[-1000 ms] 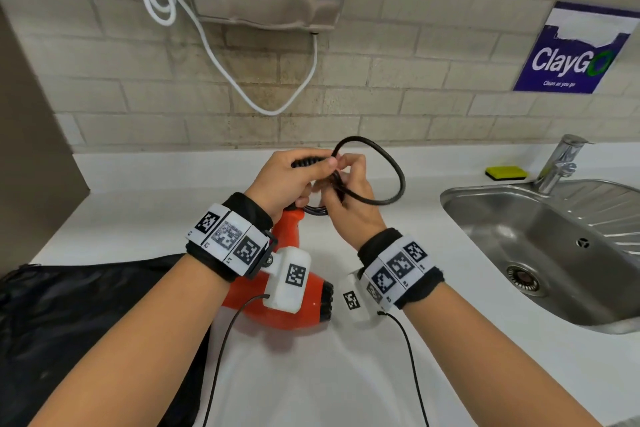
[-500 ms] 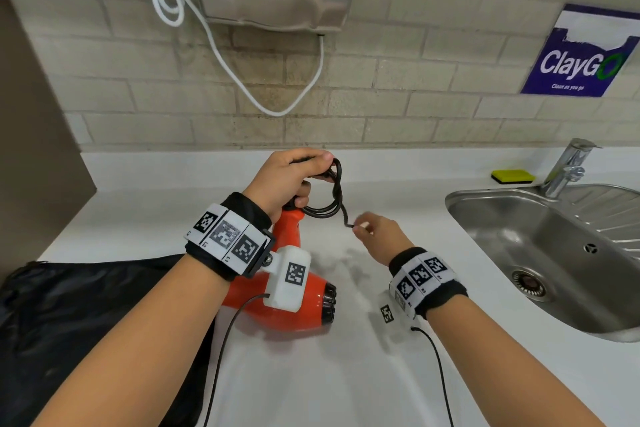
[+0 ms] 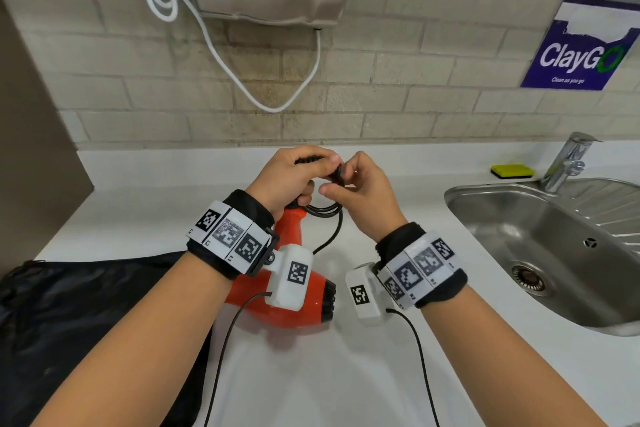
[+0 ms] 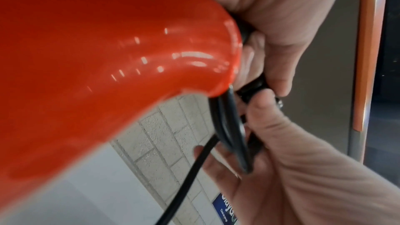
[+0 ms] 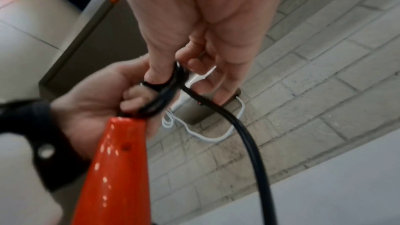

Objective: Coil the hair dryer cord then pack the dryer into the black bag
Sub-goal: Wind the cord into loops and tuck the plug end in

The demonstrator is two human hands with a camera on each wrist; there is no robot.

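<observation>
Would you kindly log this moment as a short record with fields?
left hand: left hand grips the coiled loops of black cord at the handle end of the glossy orange hair dryer
right hand: right hand pinches the cord beside the left
bag: flat black fabric bag lies left on the white counter
progress: dryer not yet packed

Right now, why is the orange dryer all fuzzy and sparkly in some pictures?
Left wrist view: the hair dryer sits very near the lens, so it blurs, with white glare streaks. Right wrist view: both hands look smeared. Head view: sharp, though the wall's brick lines bend.
</observation>
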